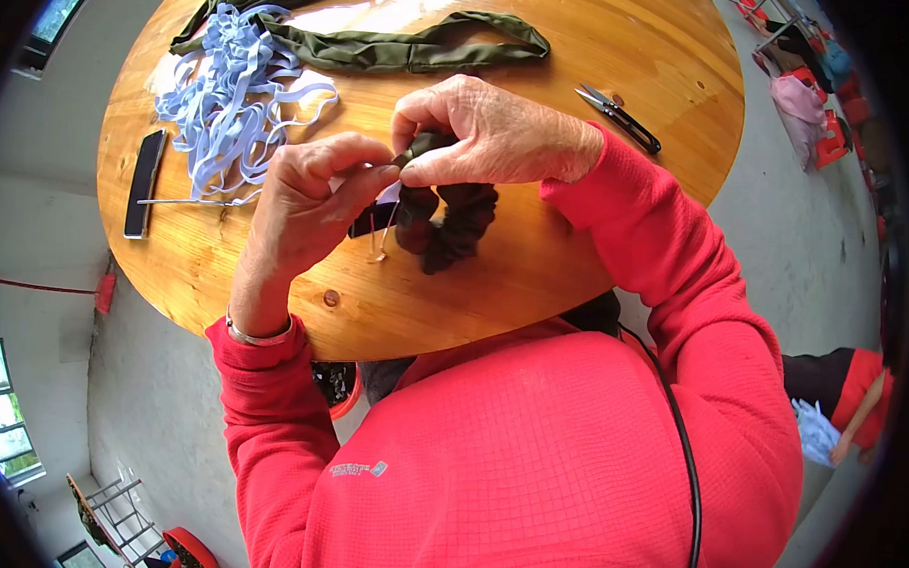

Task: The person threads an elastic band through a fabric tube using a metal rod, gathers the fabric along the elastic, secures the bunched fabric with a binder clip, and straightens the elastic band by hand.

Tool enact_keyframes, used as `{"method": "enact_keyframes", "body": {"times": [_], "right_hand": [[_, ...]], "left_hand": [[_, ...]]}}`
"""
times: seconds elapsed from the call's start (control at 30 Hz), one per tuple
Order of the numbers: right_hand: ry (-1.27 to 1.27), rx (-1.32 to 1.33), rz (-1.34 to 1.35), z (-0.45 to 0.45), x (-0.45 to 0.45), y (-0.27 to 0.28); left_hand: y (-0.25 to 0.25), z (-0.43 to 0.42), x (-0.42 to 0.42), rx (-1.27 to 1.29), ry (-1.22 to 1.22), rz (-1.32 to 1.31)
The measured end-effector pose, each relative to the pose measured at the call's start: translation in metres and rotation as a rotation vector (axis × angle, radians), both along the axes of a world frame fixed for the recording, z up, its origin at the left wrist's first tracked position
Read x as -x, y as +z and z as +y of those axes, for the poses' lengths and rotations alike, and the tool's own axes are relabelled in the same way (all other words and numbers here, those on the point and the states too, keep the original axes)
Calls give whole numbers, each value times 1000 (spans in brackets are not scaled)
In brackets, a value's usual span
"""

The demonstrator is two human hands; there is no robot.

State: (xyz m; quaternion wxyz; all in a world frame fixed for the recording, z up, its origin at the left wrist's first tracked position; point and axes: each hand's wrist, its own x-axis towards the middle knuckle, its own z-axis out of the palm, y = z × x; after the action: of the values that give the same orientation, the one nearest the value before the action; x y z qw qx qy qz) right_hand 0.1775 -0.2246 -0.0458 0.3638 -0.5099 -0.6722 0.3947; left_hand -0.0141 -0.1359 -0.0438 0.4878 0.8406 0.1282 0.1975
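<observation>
A dark green gathered fabric ring, a scrunchie, hangs just above the round wooden table. My right hand pinches its upper part between thumb and fingers. From the other side, my left hand has thumb and forefinger closed at the same spot, touching the scrunchie's edge. Thin pale ends dangle below the fingertips. A dark flat object lies partly hidden behind my left hand. Beyond the hands lies a tangled heap of light blue elastic bands, with long dark green fabric tubes alongside.
Black-handled thread snips lie at the right of the wooden table. On the left are a black rectangular object and a thin metal rod. Another person's arm shows at the far right, near light blue material.
</observation>
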Motion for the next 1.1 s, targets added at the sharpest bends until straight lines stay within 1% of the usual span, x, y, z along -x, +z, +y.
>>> {"method": "enact_keyframes", "body": {"times": [0.03, 0.07, 0.17, 0.2, 0.3, 0.33, 0.43, 0.47, 0.57, 0.6, 0.73, 0.8, 0.9, 0.97, 1.0, 1.03, 1.07, 1.1], "right_hand": [[-2, 72, 4, -2, 1, 5], [-3, 145, 9, -4, 3, 7], [19, 161, 31, -5, 4, 4], [29, 194, 88, -8, 5, 7], [54, 221, 122, -12, 6, 15], [41, 239, 71, -14, 5, 18], [74, 143, 81, -19, -2, 16], [68, 200, 110, -23, -3, 17], [67, 219, 116, -29, -9, 15], [40, 272, 150, -32, -9, 15], [65, 184, 73, -35, -16, 13], [60, 165, 41, -38, -21, 12], [41, 54, -72, -43, -31, 9], [-5, -11, -238, -48, -39, 13], [-36, -47, -322, -51, -42, 13], [-68, -84, -407, -54, -45, 14], [-99, -110, -468, -58, -47, 13], [-119, -68, -494, -62, -49, 14]], "left_hand": [[-1, 1, 1, -53, -22, -3], [0, 3, 1, -86, -47, 47], [8, 12, -3, -335, -159, -26], [21, 11, -4, -423, -206, -33], [35, 15, 1, -701, -214, -106], [39, 17, 5, -734, -203, -79], [41, 22, 13, -711, -183, -117], [42, 23, 16, -729, -188, -109], [48, 27, 29, -709, -140, -69], [47, 29, 34, -717, -112, -64], [50, 38, 46, -754, -87, -81], [52, 42, 54, -770, -12, -59], [51, 46, 65, -736, 60, -52], [50, 48, 70, -680, 93, -33], [47, 49, 69, -727, 87, -76], [46, 48, 67, -706, 97, -59], [41, 47, 63, -705, 92, -84], [36, 45, 60, -705, 89, -110]]}}
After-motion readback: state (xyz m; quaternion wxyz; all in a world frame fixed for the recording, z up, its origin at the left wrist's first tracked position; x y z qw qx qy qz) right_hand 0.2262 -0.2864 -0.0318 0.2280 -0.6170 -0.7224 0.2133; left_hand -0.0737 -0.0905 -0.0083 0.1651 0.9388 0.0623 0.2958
